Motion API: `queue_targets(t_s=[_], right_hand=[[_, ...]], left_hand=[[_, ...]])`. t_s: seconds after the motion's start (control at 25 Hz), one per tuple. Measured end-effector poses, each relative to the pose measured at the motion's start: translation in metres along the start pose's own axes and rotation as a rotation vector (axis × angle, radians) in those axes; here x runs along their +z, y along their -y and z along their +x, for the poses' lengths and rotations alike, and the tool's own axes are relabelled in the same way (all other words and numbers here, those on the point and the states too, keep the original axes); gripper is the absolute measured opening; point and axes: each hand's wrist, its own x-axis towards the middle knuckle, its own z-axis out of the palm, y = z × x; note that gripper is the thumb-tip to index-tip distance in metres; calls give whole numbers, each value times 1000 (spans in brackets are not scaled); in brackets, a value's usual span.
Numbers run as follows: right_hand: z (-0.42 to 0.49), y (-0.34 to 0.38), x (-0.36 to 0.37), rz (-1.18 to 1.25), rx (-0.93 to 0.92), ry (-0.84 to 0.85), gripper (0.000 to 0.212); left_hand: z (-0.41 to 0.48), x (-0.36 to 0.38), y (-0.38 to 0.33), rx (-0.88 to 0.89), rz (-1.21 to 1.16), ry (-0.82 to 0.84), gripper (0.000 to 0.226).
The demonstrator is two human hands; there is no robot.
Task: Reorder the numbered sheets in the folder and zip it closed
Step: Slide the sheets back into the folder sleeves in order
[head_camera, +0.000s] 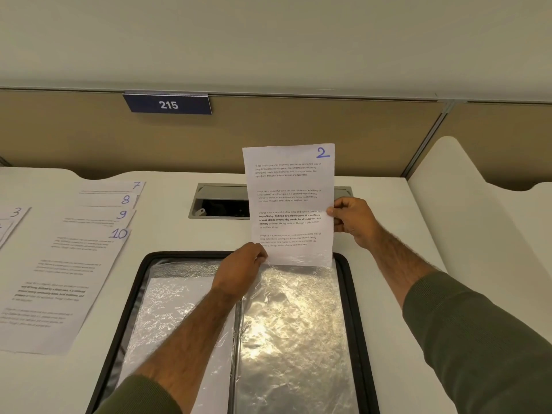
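Note:
A black zip folder lies open on the desk in front of me, its crinkled clear sleeves catching the light. The sheet numbered 2 stands upright above the right-hand sleeve, its bottom edge at the sleeve's top opening. My right hand pinches the sheet's right edge. My left hand grips the sleeve's top edge at the sheet's lower left corner. A white sheet shows inside the left-hand sleeve.
Sheets 7, 8, 9 and 10 lie fanned on the desk to the left, with sheet 3 at the far left edge. A cable hatch sits behind the folder. A partition wall carries a sign reading 215.

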Motion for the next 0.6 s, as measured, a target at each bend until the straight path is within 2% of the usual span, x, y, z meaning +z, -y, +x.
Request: queue_targets(t_s=[0.16,0.28,0.4,0.48,0.6], right_hand=[[6,2,-6,-11,14,37,4],[10,0,-9,11,35,73,5],[14,-2,-10,17,61,104,9],[17,-3,-9,9,73,122,14],[20,-4,-9,-2,75,138,12]], left_hand=[[4,0,3,-9,13,16,10],[8,0,5,-29,-105,42,11],[13,-3,11,-98,-214,140,14],[16,-4,14,-86,-189,169,16],[18,-3,11,-1,-72,83,13]])
